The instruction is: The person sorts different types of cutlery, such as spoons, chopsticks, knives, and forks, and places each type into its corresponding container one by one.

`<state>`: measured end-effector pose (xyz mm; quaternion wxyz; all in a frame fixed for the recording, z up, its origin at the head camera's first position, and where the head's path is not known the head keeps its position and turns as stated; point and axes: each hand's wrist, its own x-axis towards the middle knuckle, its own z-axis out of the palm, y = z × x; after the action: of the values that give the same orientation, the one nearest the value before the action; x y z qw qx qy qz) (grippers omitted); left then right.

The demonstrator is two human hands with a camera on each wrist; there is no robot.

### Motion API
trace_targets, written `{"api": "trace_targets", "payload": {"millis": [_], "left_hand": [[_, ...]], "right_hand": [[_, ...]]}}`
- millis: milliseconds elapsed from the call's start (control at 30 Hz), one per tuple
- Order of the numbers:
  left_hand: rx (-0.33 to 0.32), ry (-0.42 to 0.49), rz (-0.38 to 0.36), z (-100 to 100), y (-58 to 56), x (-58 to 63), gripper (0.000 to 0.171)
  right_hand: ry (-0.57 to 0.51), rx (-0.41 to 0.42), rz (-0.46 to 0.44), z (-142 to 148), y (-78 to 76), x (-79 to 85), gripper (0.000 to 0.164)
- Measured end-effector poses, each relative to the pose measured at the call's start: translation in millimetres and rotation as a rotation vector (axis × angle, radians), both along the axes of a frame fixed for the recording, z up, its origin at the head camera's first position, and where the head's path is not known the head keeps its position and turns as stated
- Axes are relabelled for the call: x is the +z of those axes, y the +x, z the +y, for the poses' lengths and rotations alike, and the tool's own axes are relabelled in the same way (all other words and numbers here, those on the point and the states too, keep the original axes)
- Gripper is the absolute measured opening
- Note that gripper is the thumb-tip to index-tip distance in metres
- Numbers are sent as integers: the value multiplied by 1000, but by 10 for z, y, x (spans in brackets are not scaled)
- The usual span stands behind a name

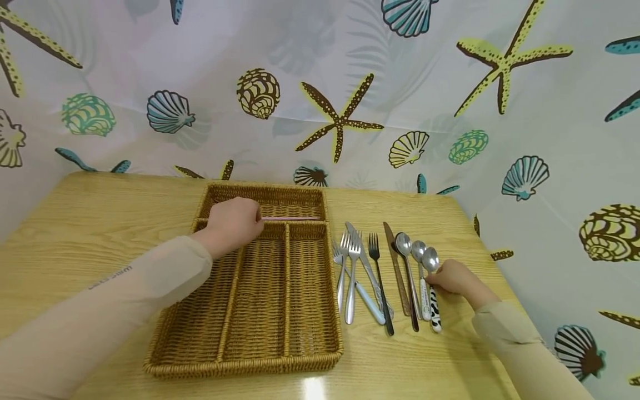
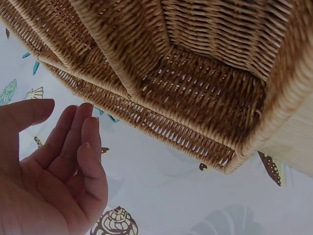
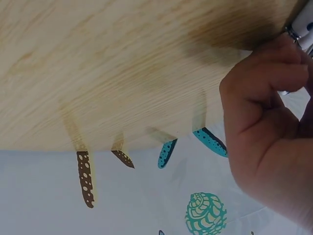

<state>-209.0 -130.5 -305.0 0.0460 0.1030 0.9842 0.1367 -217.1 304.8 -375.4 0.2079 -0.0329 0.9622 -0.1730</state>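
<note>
My left hand [image 1: 232, 222] is over the back of the wicker basket [image 1: 240, 366], near the divider. In the left wrist view its fingers [image 2: 66, 147] are loosely bent, with nothing between them and the thumb. Thin pink sticks [image 1: 290, 218] lie in the basket's back compartment, partly hidden by that hand. At the right, my right hand [image 1: 452, 278] pinches the neck of a spoon with a black-and-white spotted handle [image 1: 435, 314]. Its fingers [image 3: 264, 73] are curled in the right wrist view, where only a bit of the spoon shows. A spoon with a white printed handle [image 1: 424, 297] lies right beside it.
Left of these spoons lie a dark-handled spoon [image 1: 411, 283], a brown knife [image 1: 397, 272], a black fork [image 1: 380, 283] and several overlapping forks and knives [image 1: 351, 283] beside the basket. A patterned cloth [image 1: 280, 139] hangs behind the wooden table [image 1: 100, 222] and along its right side.
</note>
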Motion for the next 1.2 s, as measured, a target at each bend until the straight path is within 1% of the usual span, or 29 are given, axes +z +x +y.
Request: {"api": "trace_targets", "payload": {"millis": [133, 200, 367, 467, 567, 700, 833, 1000, 1200], "left_hand": [[-11, 5, 10, 29, -3, -19, 41], [-13, 7, 13, 48, -2, -20, 42], [-21, 18, 4, 94, 29, 6, 39], [-22, 20, 0, 114, 51, 19, 38], [-13, 35, -25, 126, 57, 7, 40], [-14, 86, -81, 149, 72, -14, 38], [-34, 135, -124, 199, 109, -4, 35], [-64, 171, -156, 285, 157, 17, 42], [-91, 227, -178, 359, 208, 4, 45]], "right_hand": [[-117, -51, -98, 31, -10, -12, 38], [-157, -74, -138, 51, -19, -19, 37], [-221, -79, -197, 118, -43, -48, 31], [-274, -86, -229, 142, -66, -27, 28], [-334, -88, -261, 135, -89, 13, 28], [-375, -78, -263, 82, -118, 73, 29], [-397, -73, -246, -34, -150, 140, 28], [-434, -60, -233, -281, -167, 239, 28], [-459, 4, -233, -680, -182, 335, 29]]}}
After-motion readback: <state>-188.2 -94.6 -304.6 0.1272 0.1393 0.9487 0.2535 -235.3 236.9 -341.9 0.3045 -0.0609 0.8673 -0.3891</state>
